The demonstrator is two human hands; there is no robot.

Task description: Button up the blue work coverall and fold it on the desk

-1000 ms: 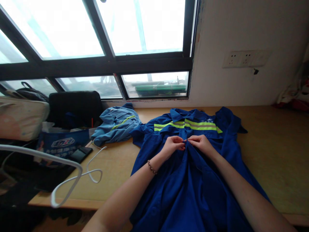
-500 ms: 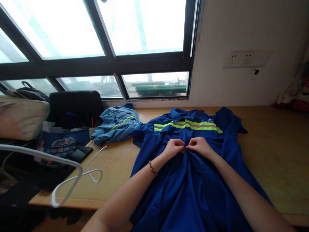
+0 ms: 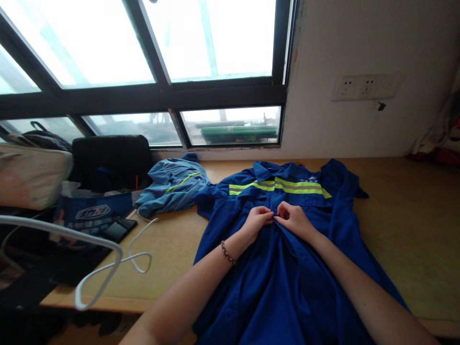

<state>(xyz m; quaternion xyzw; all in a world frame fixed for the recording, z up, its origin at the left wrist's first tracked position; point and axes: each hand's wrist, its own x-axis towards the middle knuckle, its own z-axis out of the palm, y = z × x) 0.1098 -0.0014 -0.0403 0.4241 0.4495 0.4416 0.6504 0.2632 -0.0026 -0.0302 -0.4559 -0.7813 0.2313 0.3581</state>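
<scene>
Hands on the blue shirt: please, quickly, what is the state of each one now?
Left hand: closed, pinching the front edge of the blue work shirt.
Right hand: closed, pinching the same front edge, beside the left.

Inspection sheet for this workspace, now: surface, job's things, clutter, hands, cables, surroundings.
Surface: wooden table, with garments on it and bags beside its left end.
Job's things: dark blue shirt with yellow reflective stripes, lying front up and hanging over the near edge.
Clutter: light blue shirt crumpled at left; white hanger; phone; blue bag; black bag.
Hands: left hand, with a bracelet on its wrist, and right hand both pinch the dark blue shirt's front opening just below the stripes.
Cables: nothing seen.
Surroundings: window behind the table; sockets on the white wall.
</scene>
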